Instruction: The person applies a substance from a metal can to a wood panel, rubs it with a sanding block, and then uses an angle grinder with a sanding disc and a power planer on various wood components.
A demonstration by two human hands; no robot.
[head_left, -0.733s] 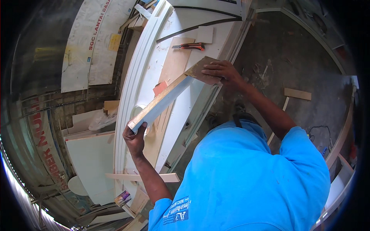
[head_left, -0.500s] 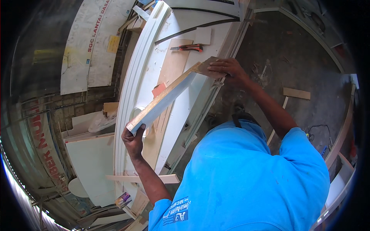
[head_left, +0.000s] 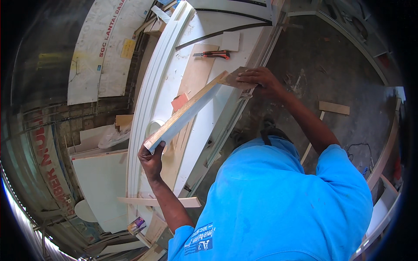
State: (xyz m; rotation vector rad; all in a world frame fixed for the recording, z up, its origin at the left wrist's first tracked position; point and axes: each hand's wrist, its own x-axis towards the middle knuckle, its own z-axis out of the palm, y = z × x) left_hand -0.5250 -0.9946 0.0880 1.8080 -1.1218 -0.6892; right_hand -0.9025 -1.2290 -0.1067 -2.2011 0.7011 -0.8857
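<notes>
Right hand (head_left: pixel 260 80) has slid outward past the far end of the long narrow board (head_left: pixel 188 108) since 0.7 s ago, taking the flat brown piece (head_left: pixel 233 78) along, so more of the board's pale top edge shows; left hand (head_left: pixel 151 161) has the near end pinched, thumb on the bluish face; right fingers are closed on the brown piece; can't tell if those 2 pieces touch; board's held slantwise above the white bench (head_left: pixel 178 65). Containers: small purple box (head_left: pixel 136 225) near the bench's lower end, can't see what's in it; round white thing (head_left: pixel 152 126), cup or tape roll maybe, half hidden behind the board. Writing: red lettering plus a yellow label (head_left: pixel 128 48) on the white panels (head_left: pixel 82 65); big red letters on the banner (head_left: pixel 50 174); printed patch on the blue shirt (head_left: pixel 278 195).
</notes>
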